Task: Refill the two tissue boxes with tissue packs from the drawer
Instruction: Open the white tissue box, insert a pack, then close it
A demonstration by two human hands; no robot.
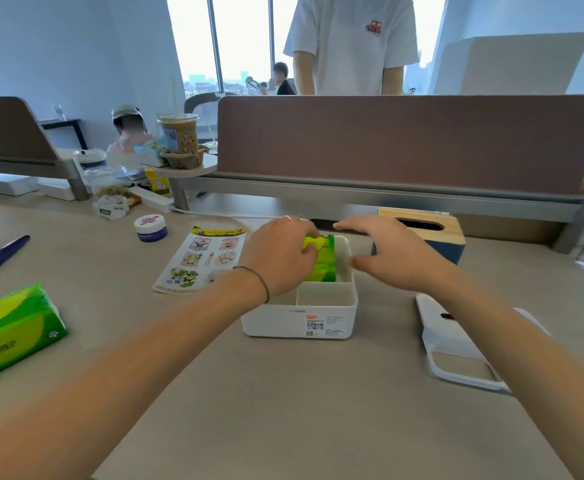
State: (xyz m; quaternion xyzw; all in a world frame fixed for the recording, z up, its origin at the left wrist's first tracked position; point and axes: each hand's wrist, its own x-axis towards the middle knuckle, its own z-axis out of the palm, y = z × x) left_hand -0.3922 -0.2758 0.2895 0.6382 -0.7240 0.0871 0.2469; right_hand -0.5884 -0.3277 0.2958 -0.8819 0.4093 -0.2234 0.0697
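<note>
Nearest the camera, two bare forearms reach forward over the desk [283, 410]. At the centre stands the white tissue box [318, 318], lid off, with a large rear compartment and two small front compartments that show no contents. Its rear compartment holds a green tissue pack [323, 259], standing partly above the rim. At 10 o'clock of the box, the left hand [280, 258] is closed around that pack. At 2 o'clock, the right hand [390, 252] hovers over the box's right wall with fingers spread wide, holding nothing. Behind it, at 1 o'clock, sits the second tissue box [435, 237], blue with a slotted wooden lid in place; its contents cannot be seen. At 3 o'clock lies the white lid [456, 344]. At 9 o'clock, well apart, a second green tissue pack [13, 330] lies on the desk.
</note>
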